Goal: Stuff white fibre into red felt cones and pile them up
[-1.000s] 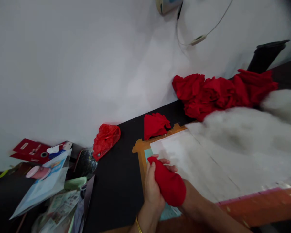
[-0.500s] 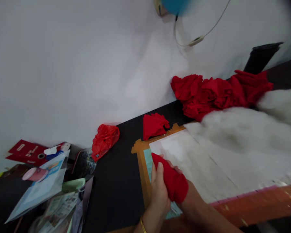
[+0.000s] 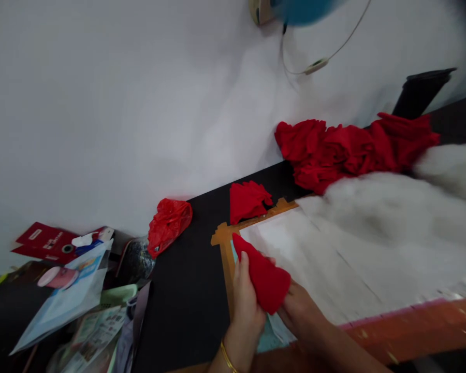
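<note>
A small cone-shaped piece of red cloth (image 3: 264, 280) points up and to the left above the taped work surface. My left hand (image 3: 245, 295), with a gold bangle at the wrist, is wrapped round it, thumb along the near side and fingertips showing past the far edge. At the cone's wide lower end is my right hand (image 3: 297, 305); its fingers go in at or behind the opening and are hidden. Fluffy white stuffing (image 3: 392, 212) lies to the right on a white sheet (image 3: 326, 274).
Behind the stuffing lies a heap of red cloth (image 3: 345, 150). A smaller stack of red pieces (image 3: 248, 201) and a red plastic bag (image 3: 170, 224) rest on the black table (image 3: 186, 290). At left are papers, a pink-lidded jar (image 3: 58, 278) and a green basket (image 3: 120, 294).
The red cone has moved slightly left and up with my left hand. My right hand has drawn back from the cone, so more of its wrist and back shows.
</note>
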The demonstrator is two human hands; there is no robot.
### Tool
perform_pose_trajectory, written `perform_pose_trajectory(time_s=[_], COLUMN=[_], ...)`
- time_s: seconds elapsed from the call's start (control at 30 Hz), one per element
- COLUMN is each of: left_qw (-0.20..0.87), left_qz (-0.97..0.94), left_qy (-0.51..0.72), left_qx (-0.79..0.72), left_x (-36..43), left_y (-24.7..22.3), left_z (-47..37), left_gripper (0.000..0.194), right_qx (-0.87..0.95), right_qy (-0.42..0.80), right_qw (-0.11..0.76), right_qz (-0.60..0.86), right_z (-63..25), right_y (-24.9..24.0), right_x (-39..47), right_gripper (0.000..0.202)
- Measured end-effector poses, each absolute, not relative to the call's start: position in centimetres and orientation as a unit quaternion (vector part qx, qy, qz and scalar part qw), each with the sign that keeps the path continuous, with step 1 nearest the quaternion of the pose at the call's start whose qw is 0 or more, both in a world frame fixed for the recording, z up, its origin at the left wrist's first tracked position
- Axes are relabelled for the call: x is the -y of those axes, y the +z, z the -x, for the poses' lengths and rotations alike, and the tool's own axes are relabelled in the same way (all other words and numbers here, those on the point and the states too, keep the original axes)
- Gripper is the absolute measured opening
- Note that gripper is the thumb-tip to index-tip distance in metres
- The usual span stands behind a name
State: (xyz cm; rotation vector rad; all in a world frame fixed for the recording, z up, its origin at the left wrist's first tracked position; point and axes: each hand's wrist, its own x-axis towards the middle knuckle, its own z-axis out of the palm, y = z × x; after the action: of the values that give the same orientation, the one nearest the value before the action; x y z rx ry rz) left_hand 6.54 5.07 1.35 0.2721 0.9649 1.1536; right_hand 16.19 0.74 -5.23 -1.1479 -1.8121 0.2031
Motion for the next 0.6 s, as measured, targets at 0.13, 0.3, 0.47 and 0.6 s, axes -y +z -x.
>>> perform_pose_trajectory(time_s=[0.13, 0.3, 0.47, 0.6], left_qw=[0.749, 0.783, 0.777, 0.758], left_qz=[-0.048, -0.028, -0.018, -0.038], left_qy=[0.510, 0.499, 0.483, 0.506], left_qx=[-0.420, -0.369, -0.405, -0.410], left_x=[-6.6, -6.7, -5.1, -4.3], left_y=[1.1, 0.7, 0.8, 1.2], left_z=[-5.6, -5.7, -7.3, -7.9], left_gripper=[0.045, 0.049, 0.037, 0.034], right_qx=[0.706, 0.680, 0.747, 0.723], right_qy=[0.058, -0.008, -0.032, -0.044], right_qw=[0.511, 0.531, 0.485, 0.468], right_qz=[0.487, 0.506, 0.454, 0.507], right_z=[-16.9, -17.8, -16.7, -15.8], right_y=[-4.8, -4.4, -4.3, -4.6], right_x=[0.2, 0.3, -1.3, -1.9], right_gripper=[0.044, 0.026, 0.034, 0.042])
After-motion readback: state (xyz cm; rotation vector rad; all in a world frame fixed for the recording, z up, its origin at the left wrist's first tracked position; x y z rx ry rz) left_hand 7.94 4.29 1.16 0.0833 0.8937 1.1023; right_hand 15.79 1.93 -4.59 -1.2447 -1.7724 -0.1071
